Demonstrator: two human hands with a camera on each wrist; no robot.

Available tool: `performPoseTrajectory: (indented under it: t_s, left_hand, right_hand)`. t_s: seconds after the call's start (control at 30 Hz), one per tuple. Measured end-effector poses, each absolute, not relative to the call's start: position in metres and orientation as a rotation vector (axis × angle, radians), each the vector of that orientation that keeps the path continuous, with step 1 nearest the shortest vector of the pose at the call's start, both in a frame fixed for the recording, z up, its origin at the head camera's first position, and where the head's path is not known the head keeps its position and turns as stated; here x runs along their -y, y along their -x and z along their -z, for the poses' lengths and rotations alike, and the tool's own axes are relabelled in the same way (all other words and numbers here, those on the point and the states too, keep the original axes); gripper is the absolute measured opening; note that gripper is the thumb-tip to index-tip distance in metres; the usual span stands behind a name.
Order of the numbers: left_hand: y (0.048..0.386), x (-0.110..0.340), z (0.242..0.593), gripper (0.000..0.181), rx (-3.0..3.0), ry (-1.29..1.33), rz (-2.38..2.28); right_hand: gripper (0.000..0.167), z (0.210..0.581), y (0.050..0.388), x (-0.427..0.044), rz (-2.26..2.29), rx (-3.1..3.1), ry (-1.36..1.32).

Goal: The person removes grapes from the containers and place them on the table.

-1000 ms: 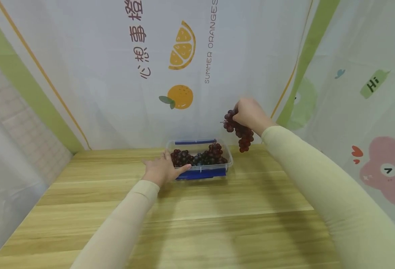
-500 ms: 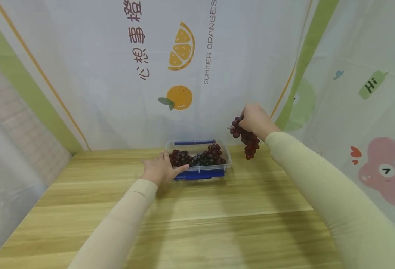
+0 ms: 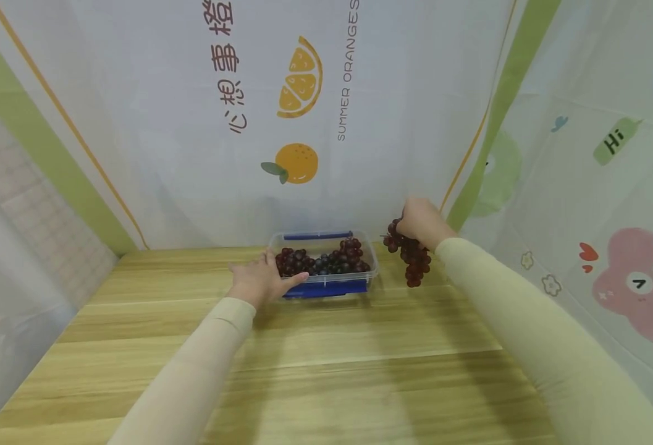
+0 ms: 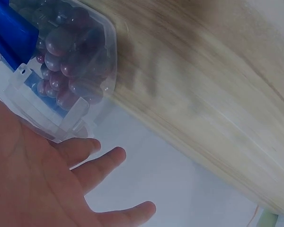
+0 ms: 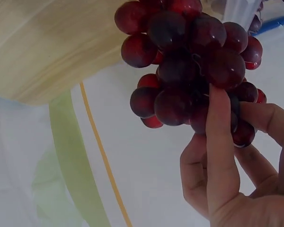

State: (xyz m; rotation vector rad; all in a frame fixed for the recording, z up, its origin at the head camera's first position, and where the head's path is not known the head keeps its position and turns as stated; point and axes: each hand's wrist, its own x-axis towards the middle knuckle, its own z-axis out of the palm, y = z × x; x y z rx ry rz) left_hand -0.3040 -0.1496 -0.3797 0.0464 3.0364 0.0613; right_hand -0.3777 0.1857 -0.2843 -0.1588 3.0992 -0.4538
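Observation:
In the head view my right hand [image 3: 423, 222] pinches a bunch of dark red grapes [image 3: 415, 259] near its top, and the bunch hangs just right of a clear plastic container [image 3: 326, 288] with blue latches. Close up in the right wrist view, thumb and fingers of the right hand [image 5: 246, 198] grip the grapes [image 5: 175, 68]. My left hand [image 3: 256, 281] rests against the container's left end, thumb along the front rim. Its fingers are spread and fairly straight in the left wrist view. More dark grapes [image 3: 345, 256] lie inside the container.
A wood-grain table [image 3: 326, 377] carries the container near its back edge. Behind it hangs a white curtain [image 3: 165, 123] with orange prints. Another printed curtain [image 3: 571, 185] closes off the right side.
My right hand has lowered the bunch of grapes and shifted it slightly right, toward the tabletop. The left hand stays at the container, which appears slightly farther left in view.

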Motion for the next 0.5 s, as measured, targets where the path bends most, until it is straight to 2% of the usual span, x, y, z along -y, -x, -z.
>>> performPoseTrajectory:
  t_s: [0.3,0.5]
  left_hand:
    - [0.302,0.159,0.378,0.126,-3.026,-0.051,-0.053]
    - [0.299,0.163,0.377,0.125,-3.018,-0.064,-0.104]
  right_hand:
    - [0.040,0.295,0.378,-0.178,0.452,-3.028,0.091]
    - [0.044,0.303,0.384,-0.174,0.468,-3.038,0.119]
